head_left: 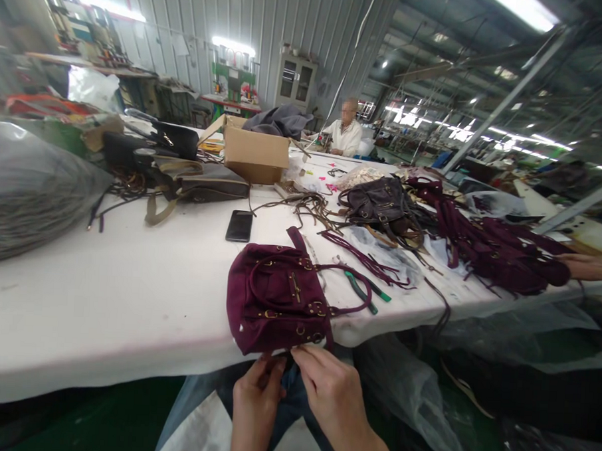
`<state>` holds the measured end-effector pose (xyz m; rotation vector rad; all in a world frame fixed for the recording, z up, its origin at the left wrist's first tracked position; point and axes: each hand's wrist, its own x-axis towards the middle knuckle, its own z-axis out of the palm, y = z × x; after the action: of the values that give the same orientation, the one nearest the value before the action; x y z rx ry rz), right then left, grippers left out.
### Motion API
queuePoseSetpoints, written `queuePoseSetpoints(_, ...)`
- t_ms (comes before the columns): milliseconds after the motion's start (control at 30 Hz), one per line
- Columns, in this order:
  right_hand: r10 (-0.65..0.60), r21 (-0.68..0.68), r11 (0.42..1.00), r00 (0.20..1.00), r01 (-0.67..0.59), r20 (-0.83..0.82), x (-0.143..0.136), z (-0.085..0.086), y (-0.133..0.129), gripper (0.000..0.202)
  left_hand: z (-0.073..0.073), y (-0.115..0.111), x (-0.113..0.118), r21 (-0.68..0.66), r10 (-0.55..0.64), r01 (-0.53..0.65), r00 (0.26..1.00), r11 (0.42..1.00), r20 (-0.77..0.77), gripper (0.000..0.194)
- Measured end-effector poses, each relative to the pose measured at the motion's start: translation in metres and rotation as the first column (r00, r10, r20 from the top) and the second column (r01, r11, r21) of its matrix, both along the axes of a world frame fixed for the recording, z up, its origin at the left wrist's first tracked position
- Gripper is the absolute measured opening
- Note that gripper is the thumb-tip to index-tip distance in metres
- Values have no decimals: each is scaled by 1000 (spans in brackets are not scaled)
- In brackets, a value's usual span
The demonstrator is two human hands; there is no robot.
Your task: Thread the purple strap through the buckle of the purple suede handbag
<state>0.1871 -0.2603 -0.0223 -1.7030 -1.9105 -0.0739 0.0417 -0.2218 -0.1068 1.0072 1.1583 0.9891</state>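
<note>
- Dark purple suede handbag with brass buckles (pixel 278 297) lies flat at the near edge of the white cloth-covered desk (pixel 102 310), pretty much at 6 o'clock of the view.
- Left hand (pixel 254 399) is pinched onto the bag's bottom edge, fingers closed together on it.
- Right hand (pixel 326 386) sits just beside it at 3 o'clock, fingertips also pinched on that same lower edge.
- Green-handled pliers (pixel 365 289) lie just at 3 o'clock of the bag.
- Black smartphone (pixel 240 225) rests at 12 o'clock of the bag, a bit apart.
- Open brown cardboard box (pixel 254 153) stands farther back at 12.
- A pile of matching purple bags (pixel 499 251) sits out at 2 o'clock.
</note>
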Motion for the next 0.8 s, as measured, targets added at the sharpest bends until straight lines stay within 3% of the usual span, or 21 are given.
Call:
queuePoseSetpoints(233, -35, -16, 999, 999, 35, 18, -3, 5, 1, 36, 3, -7, 1, 223, 56, -29, 991, 974, -118, 47)
queuePoseSetpoints(400, -66, -18, 998, 998, 66, 6, -7, 7, 2, 34, -2, -7, -11, 359, 7, 61, 982, 931, -187, 47)
queuePoseSetpoints(533, -93, 16, 996, 996, 93, -1, -10, 1, 4, 32, -5, -4, -7, 196, -83, 91, 995, 976, -47, 55)
queuePoseSetpoints(667, -113, 39, 993, 993, 114, -15, -10, -3, 6, 22, -12, -1, 0, -33, 1, 5, 985, 999, 172, 60)
queuePoseSetpoints(800, -126, 36, 991, 991, 127, -32, -10, -3, 8, 17, -20, -2, 2, -58, -38, 54, 964, 997, 261, 69)
